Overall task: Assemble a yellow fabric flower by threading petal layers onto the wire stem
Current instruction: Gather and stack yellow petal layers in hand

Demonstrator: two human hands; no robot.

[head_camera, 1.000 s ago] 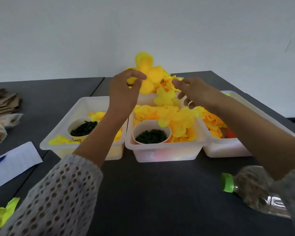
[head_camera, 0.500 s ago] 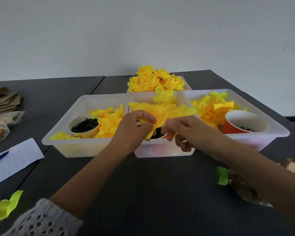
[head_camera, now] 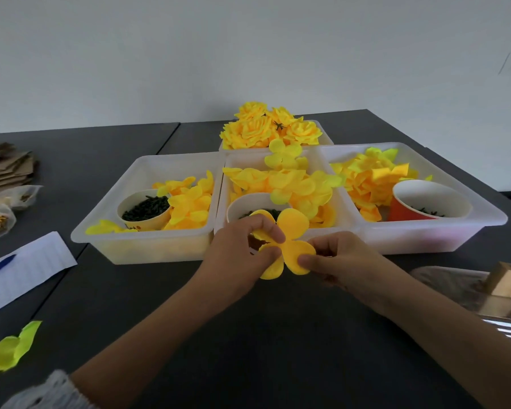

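A yellow fabric petal layer with rounded lobes is held just in front of the middle tray. My left hand pinches its left lobes between thumb and fingers. My right hand pinches its lower right lobe. No wire stem shows in either hand. Behind them, the middle tray holds loose yellow petals and a white cup of dark green pieces. Finished yellow flowers fill the tray at the back.
A left tray holds petals and a cup of green pieces; a right tray holds petals and a red cup. Paper and a blue pen lie left, a loose petal near left, a wooden block right.
Both hands came down from the back tray to the front of the middle tray. They now hold a single petal layer spread out between them.
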